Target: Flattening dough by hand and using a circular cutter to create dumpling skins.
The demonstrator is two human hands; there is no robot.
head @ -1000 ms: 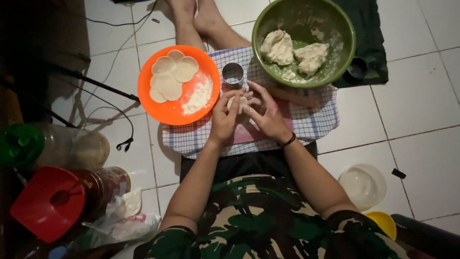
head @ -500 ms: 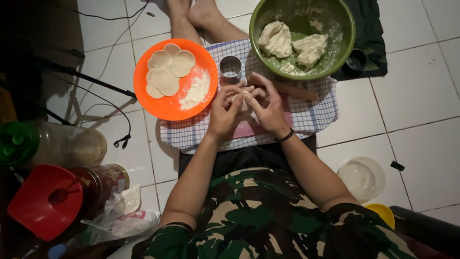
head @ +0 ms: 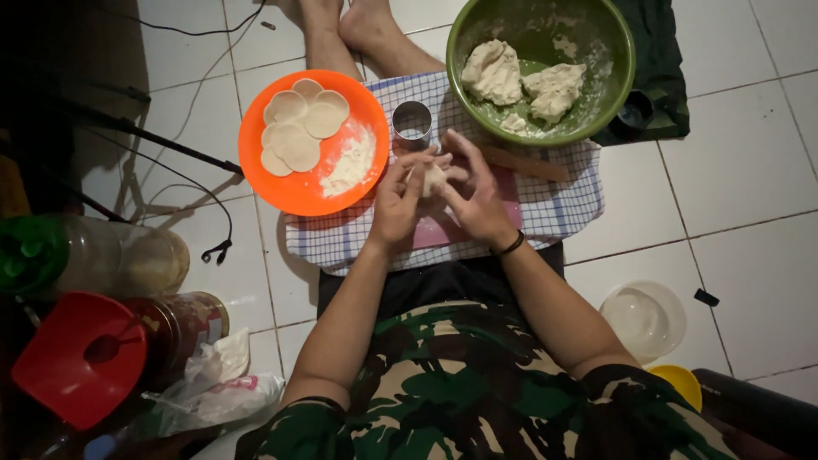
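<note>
Now | left hand (head: 399,200) and right hand (head: 474,196) pinch dough piece (head: 434,177) | above checked cloth (head: 554,204)

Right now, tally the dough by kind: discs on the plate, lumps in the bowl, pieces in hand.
Discs on the orange plate: 5, first one
Lumps in the green bowl: 2, first one
Piece between left hand and right hand: 1
Total: 8

Short-sleeved camouflage shirt (head: 477,400) in green, black and tan, bare forearms, 1 thin black wristband (head: 511,245) on right wrist, bare feet (head: 345,21)
</note>
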